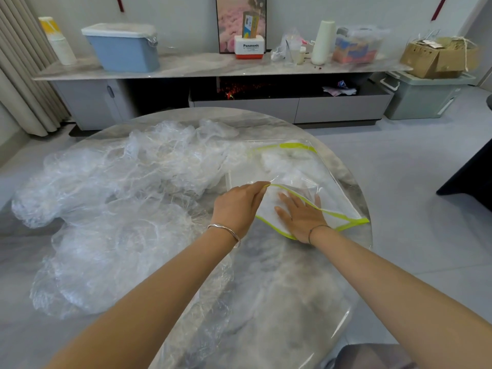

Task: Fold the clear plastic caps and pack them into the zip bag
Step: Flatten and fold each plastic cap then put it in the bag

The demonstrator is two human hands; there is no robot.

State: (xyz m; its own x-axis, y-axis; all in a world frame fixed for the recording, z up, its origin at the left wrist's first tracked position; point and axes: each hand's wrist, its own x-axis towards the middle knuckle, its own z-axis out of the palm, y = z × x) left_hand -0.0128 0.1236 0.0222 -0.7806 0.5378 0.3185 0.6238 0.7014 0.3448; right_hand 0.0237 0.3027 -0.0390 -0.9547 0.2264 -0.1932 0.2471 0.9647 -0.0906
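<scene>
Many clear plastic caps [111, 198] lie crumpled in a loose heap across the left half of the round bench [266, 302], not yet folded. Just right of the heap, the left hand [237, 206] pinches the green upper lip of the zip bag [319, 177] between thumb and fingers [259, 186], lifting it so the mouth gapes toward the person. The right hand [300, 217] reaches through that mouth, its fingers [286, 198] straight and spread, lying flat on what looks like a pale folded cap [267, 209] inside. The bag rests on the right side of the bench, its far end already cloudy with what seem to be packed caps.

The step in hand looks like seating a cap in the bag. To do it well, the lip should be held high and taut so the film does not snag the wrist. The flat hand should slide the fold deep toward the far end and press the air out. It should then come out low and straight, so that the thin plastic is not dragged back with it. With the heap so large, most of the task appears to remain.
</scene>
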